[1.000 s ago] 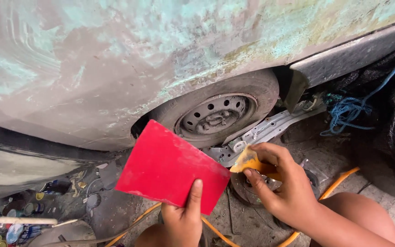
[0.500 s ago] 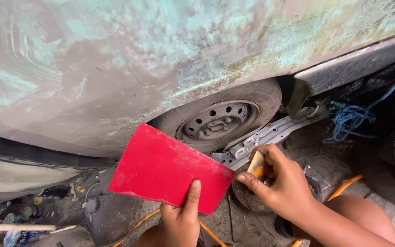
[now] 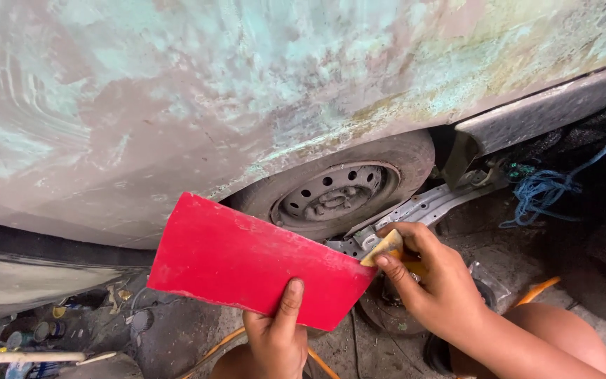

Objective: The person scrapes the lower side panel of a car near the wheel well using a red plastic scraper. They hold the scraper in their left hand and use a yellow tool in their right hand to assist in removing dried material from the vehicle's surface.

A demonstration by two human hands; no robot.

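Left hand [image 3: 275,337] pinching the lower edge of a red board [image 3: 254,263], thumb flat on its face, fingers hidden behind. Board held tilted, just below the sanded car panel [image 3: 247,91] and in front of the wheel [image 3: 338,189], covering the wheel's lower left part. Right hand [image 3: 436,281] right of the board, fingers pressed together around a small yellow scraper [image 3: 386,247]. Scraper blade touching the board's right corner. Grey metal bracket [image 3: 422,207] just behind the right hand, running up toward the wheel's right side. Blue rope [image 3: 548,189] well right of the wheel. Orange hose [image 3: 538,289] on the ground below the right hand.
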